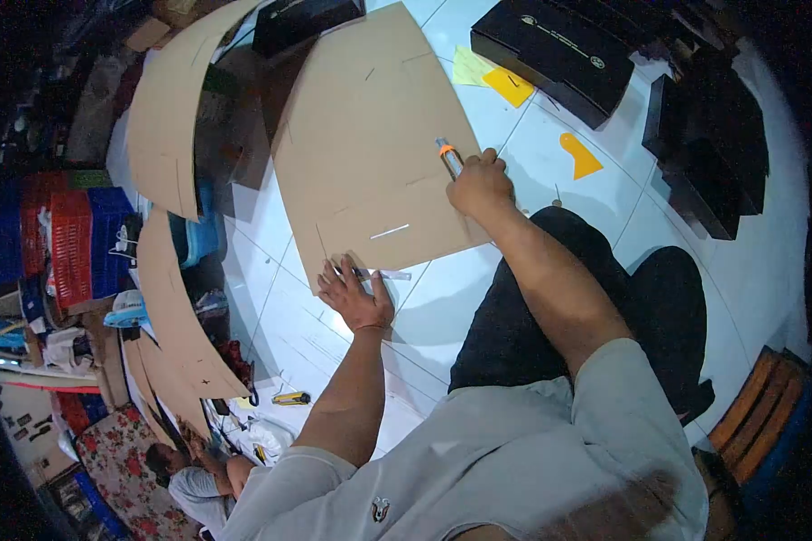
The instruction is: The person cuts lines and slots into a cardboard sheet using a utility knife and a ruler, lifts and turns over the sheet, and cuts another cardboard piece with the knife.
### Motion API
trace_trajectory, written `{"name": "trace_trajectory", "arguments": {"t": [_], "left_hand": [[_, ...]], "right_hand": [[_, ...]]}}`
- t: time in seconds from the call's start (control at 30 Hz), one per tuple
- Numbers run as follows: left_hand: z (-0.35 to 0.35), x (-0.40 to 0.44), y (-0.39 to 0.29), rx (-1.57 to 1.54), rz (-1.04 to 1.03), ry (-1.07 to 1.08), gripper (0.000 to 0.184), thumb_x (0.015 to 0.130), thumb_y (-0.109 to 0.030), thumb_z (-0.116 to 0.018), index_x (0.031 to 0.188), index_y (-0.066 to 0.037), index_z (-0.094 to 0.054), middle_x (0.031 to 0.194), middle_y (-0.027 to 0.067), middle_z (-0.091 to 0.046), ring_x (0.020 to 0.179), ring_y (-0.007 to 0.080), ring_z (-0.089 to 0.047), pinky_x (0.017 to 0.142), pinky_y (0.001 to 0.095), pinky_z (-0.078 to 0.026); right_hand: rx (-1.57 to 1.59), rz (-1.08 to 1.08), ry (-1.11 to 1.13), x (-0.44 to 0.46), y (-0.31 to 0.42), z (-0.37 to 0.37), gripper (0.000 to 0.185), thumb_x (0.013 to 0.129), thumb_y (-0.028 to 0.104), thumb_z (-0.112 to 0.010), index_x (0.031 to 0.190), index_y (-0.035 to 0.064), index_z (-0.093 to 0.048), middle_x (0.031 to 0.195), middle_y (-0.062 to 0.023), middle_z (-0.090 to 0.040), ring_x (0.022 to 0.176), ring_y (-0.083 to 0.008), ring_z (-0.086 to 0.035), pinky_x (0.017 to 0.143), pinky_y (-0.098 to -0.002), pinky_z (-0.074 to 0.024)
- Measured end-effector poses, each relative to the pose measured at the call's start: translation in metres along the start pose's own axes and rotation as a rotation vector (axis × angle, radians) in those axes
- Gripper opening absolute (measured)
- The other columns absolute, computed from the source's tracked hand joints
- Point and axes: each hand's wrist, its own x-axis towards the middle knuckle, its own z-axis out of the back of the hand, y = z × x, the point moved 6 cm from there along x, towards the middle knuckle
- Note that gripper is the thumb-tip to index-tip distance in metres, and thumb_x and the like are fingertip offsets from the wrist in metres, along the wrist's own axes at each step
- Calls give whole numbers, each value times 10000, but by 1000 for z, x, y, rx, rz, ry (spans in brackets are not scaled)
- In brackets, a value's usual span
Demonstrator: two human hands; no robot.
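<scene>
A large brown cardboard sheet [370,117] lies on the white tiled floor in front of me, with short lines and a narrow white slot on it. My right hand [483,187] is closed around a cutter knife [449,158] with an orange part, over the sheet's right side. Fingers spread, my left hand [359,298] presses flat at the sheet's near left corner. Under and beside it shows a clear strip like a ruler [395,275]; a thin dark piece by the fingers is too small to name.
Black boxes [550,54] stand at upper right, near yellow scrapers [579,156]. More cardboard sheets [167,135] stand at left, beside red and blue crates [70,236]. A yellow cutter [290,398] lies near my left forearm. Another person [194,487] sits at lower left.
</scene>
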Motion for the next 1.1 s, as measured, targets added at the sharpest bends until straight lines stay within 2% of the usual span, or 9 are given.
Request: {"name": "trace_trajectory", "arguments": {"t": [0.07, 0.23, 0.33, 0.4, 0.43, 0.57, 0.73, 0.9, 1.1], "left_hand": [[2, 2, 0, -78, 103, 113, 702, 978, -452, -604, 1573, -111, -455, 1694, 227, -265, 1568, 506, -155, 1262, 679, -50], [-8, -1, 13, -157, 106, -6, 718, 981, -521, -589, 1538, -79, -490, 1672, 201, -329, 1562, 489, -189, 1253, 698, -74], [1, 21, 19, -105, 288, 58, 841, 954, -637, -595, 1546, -52, -470, 1689, 188, -306, 1562, 484, -201, 1236, 718, -110], [10, 28, 34, -73, 481, 147, 918, 935, -695, -599, 1554, -33, -453, 1707, 178, -278, 1565, 478, -205, 1228, 723, -134], [14, 31, 41, 8, 458, 196, 1030, 887, -763, -602, 1574, -18, -418, 1721, 170, -247, 1577, 477, -177, 1225, 736, -123], [6, 31, 57, 41, 433, 169, 1234, 790, -861, -619, 1617, 9, -335, 1744, 168, -189, 1594, 481, -104, 1233, 736, -78], [6, 26, 58, 33, 414, 164, 1162, 803, -831, -626, 1643, -80, -344, 1760, 159, -141, 1606, 471, -40, 1255, 701, -20], [4, 28, 62, 0, 448, 141, 1075, 840, -838, -580, 1669, -202, -326, 1745, 231, -124, 1599, 489, -65, 1254, 699, -9], [-3, 26, 66, 13, 484, 155, 956, 942, -758, -505, 1686, -210, -261, 1753, 216, -96, 1606, 474, -42, 1257, 690, -1]], "right_hand": [[-1, 61, 109, -5, 2, -8, 541, 936, 301, -660, 1361, -30, -606, 1416, -201, -478, 1321, -378, -537, 1042, -519, -552], [54, 185, 250, -20, 0, -1, 643, 877, 407, -686, 1308, -69, -660, 1501, -279, -503, 1341, -409, -567, 1061, -485, -540], [170, 161, 182, -13, -6, 3, 661, 849, 455, -678, 1258, -64, -704, 1332, -295, -659, 1217, -399, -668, 1022, -478, -556], [276, 247, 345, -9, -2, -4, 605, 855, 471, -649, 1168, -37, -744, 1065, -255, -742, 995, -433, -732, 943, -486, -579], [259, 340, 400, 1, 8, -15, 446, 911, 380, -603, 1059, -13, -753, 853, -167, -743, 864, -358, -759, 814, -484, -606], [723, 235, 508, -7, 11, -17, 344, 958, 339, -575, 940, 13, -683, 818, -118, -713, 657, -248, -697, 625, -437, -589], [1124, 170, 646, -7, 23, -22, 192, 994, 150, -541, 1147, 38, -568, 901, -88, -683, 714, -178, -680, 576, -353, -575], [1028, 138, 774, -13, 40, -17, 449, 1037, 154, -550, 1477, 64, -529, 921, -83, -702, 723, -162, -672, 619, -328, -567], [1047, 66, 833, -15, 29, -29, 407, 1074, 199, -564, 1434, 10, -577, 922, -73, -691, 750, -166, -663, 699, -310, -577]]}}
